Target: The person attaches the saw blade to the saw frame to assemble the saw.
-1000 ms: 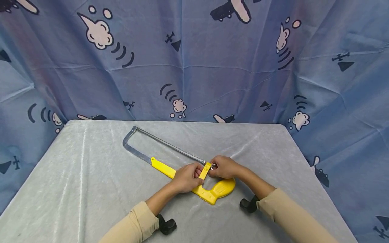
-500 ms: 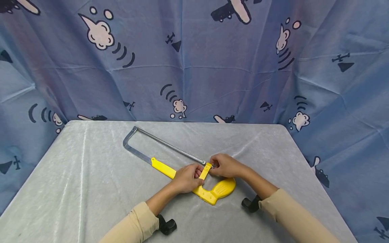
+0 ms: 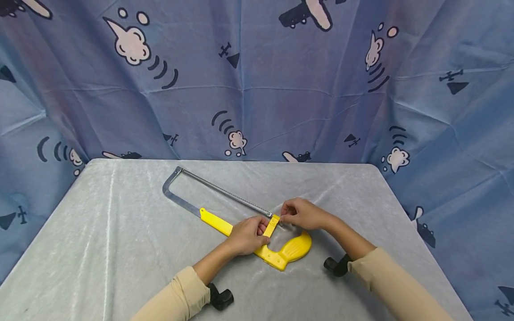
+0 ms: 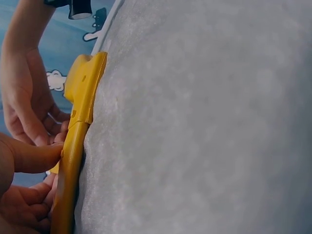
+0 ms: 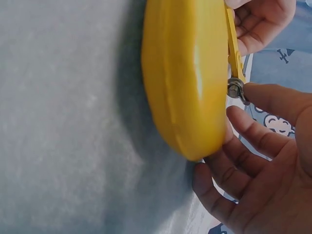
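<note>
A hacksaw with a yellow handle (image 3: 296,248) and a grey metal frame lies on the cloth, its toothed blade (image 3: 226,193) stretched along the far side. My left hand (image 3: 246,236) grips the yellow frame near the handle, thumb on the near side and fingers curled behind. At the handle end of the blade is a metal wing nut (image 5: 235,89). My right hand (image 3: 307,215) is there, the thumb tip touching the wing nut while the index finger (image 5: 258,134) stays apart from it. The other right fingers are spread beside the handle's end.
A pale grey cloth (image 3: 132,258) covers the table. Behind it hangs a blue curtain (image 3: 265,107) printed with planes and clouds. A black wrist camera (image 3: 221,298) sits below my left wrist, another (image 3: 336,266) below my right.
My right hand has shifted slightly up and right, and its thumb and index finger have parted at the wing nut. The left hand and hacksaw stay put.
</note>
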Tool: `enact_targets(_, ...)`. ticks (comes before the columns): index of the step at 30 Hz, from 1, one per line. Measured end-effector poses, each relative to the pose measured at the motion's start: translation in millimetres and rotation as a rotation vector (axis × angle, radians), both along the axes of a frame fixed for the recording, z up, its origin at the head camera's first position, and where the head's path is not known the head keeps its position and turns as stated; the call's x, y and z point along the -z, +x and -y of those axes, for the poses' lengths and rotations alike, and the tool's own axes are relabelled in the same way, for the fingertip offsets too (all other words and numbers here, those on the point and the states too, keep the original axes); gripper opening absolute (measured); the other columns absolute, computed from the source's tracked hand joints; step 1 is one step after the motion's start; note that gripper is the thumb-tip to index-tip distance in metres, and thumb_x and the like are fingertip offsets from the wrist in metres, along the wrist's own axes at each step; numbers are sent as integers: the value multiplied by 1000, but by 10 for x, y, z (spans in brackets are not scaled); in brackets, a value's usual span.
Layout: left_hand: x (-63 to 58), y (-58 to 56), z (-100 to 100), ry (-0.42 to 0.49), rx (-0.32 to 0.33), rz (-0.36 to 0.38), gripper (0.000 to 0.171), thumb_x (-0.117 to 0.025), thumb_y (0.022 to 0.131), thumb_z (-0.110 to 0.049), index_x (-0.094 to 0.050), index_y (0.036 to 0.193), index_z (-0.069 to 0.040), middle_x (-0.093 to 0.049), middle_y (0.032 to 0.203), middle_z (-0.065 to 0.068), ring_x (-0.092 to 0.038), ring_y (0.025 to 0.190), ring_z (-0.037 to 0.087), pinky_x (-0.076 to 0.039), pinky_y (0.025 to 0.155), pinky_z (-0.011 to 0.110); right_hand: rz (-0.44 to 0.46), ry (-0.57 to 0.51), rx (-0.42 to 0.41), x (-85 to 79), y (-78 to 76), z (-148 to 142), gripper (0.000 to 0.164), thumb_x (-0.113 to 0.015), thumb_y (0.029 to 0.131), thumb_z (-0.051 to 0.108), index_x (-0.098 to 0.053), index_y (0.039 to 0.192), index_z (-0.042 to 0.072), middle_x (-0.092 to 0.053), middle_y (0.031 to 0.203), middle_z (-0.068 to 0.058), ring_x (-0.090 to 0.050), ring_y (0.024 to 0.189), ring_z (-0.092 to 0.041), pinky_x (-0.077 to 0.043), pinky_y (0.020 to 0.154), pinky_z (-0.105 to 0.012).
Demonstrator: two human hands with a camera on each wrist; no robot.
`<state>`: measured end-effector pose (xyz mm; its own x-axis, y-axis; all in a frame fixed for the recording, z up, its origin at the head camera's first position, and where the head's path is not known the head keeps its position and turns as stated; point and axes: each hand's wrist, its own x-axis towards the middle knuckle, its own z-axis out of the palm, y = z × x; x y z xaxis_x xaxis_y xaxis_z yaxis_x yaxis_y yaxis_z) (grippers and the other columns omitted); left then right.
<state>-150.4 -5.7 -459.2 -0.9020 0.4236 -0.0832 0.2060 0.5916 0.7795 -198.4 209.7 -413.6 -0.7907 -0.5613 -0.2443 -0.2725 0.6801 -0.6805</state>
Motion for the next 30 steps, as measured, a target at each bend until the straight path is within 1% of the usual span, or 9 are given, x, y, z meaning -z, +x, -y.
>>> enact_targets(3,0,1,2,0,-1,-1,27,-77,82,-16,-65,105,-12,-58,83,-8,-53,77,7,-42,73,28,8,-14,-5,-1,-4,-12,10,-67,94,13,-64,91,4,-57,73,-2,-50,62,-14,-44,56,-26)
enact_targets(10,0,2,3,6,-3,-8,27,-77,81,-16,-65,105,-12,-58,83,-8,-53,77,7,-42,73,27,35,-40,-28,3,1,-24,11,-63,97,9,-65,90,0,-59,74,-8,-50,63,-13,-44,57,-25)
enact_targets(15,-1,3,4,8,-2,-5,27,-77,82,-16,-65,105,-12,-58,83,-8,-53,77,7,-41,73,27,35,-42,-22,21,-5,-31,11,-60,97,6,-67,91,0,-59,76,-7,-50,64,-13,-44,58,-25)
enact_targets(19,-3,2,3,8,-1,-3,27,-77,82,-16,-65,105,-12,-57,83,-8,-53,78,7,-41,73,27,34,-38,-2,27,-4,-27,11,-59,98,5,-67,91,0,-57,75,-4,-50,66,-13,-44,59,-25)
enact_targets(22,-4,3,4,6,-3,-2,27,-77,82,-16,-65,105,-12,-57,83,-8,-53,78,7,-41,73,28,22,-44,1,29,-3,-26,10,-60,97,4,-66,91,0,-56,75,-2,-50,67,-14,-44,59,-26)
enact_targets(30,-3,6,3,5,0,-2,26,-76,82,-16,-64,105,-12,-58,84,-7,-53,78,7,-41,74,28,-44,-48,10,61,13,-20,6,-62,95,2,-64,89,2,-57,76,-1,-50,67,-14,-45,61,-26)
